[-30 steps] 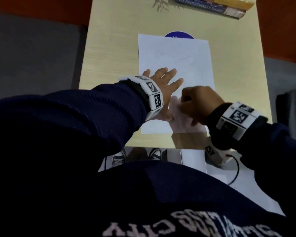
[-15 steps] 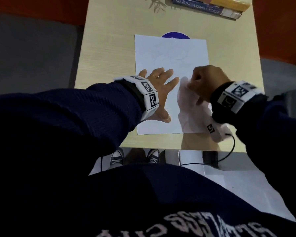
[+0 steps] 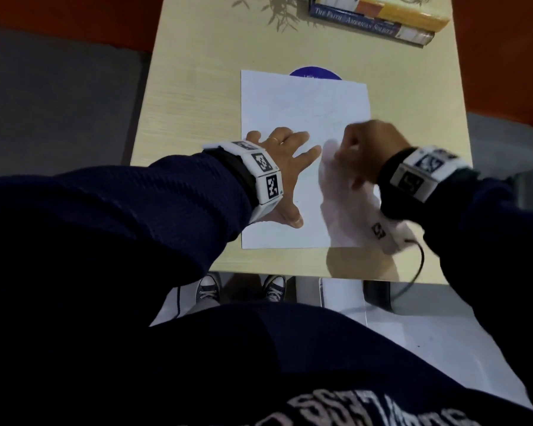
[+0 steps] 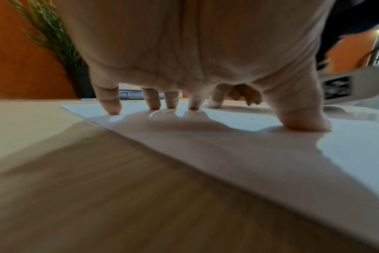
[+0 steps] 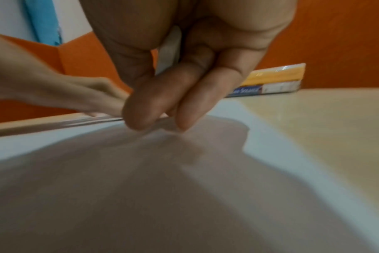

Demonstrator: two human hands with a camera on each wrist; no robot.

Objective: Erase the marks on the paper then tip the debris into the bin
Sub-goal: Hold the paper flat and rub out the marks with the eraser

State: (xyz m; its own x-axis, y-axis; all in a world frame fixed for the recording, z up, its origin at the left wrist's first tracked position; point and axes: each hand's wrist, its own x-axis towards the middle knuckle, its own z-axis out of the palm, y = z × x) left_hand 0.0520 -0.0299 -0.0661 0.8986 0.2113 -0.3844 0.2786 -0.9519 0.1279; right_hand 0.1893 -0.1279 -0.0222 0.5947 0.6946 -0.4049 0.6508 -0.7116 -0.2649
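Note:
A white sheet of paper (image 3: 305,118) lies on the pale wooden table (image 3: 197,87), with faint pencil marks (image 3: 320,113) in its far half. My left hand (image 3: 285,167) lies spread on the sheet's left side, fingertips (image 4: 114,109) and thumb pressing it down. My right hand (image 3: 366,149) is curled over the sheet's right middle and blurred. It pinches a small white eraser (image 5: 169,49), whose tip (image 4: 215,101) touches the paper (image 4: 270,154). No bin is in view.
Two stacked books (image 3: 379,20) lie at the table's far right. A purple disc (image 3: 314,73) peeks from under the paper's far edge. A plant in a black pot (image 4: 80,80) stands at the far left. My shoes (image 3: 208,292) show below the table's near edge.
My right hand has moved from the paper's near edge up to its middle with the eraser. My left hand has stayed pressed on the sheet.

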